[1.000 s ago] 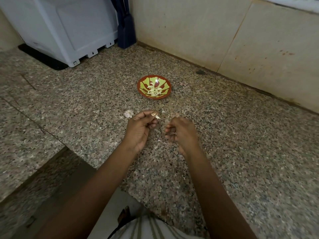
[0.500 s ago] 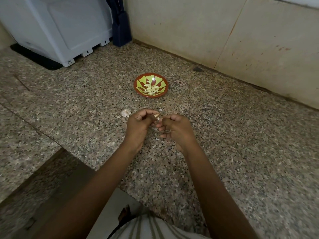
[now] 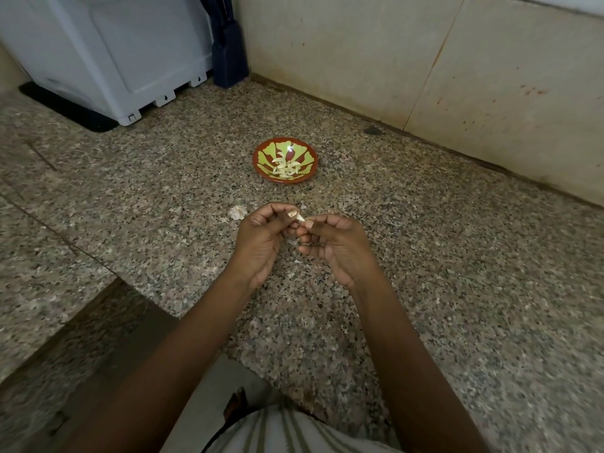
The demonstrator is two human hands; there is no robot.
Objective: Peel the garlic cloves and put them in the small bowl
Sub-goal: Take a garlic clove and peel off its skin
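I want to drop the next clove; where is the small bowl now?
Head view: the small bowl stands on the granite surface, centre, beyond the left hand and right hand.

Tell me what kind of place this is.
Probably a home kitchen: a speckled granite surface meets a stained tiled wall, a white appliance stands in the corner, and a small bowl holds peeled garlic cloves.

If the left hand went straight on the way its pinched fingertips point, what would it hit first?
The right hand: its fingertips are right at the tip of the garlic clove that the left hand pinches, and they apparently pinch it too.
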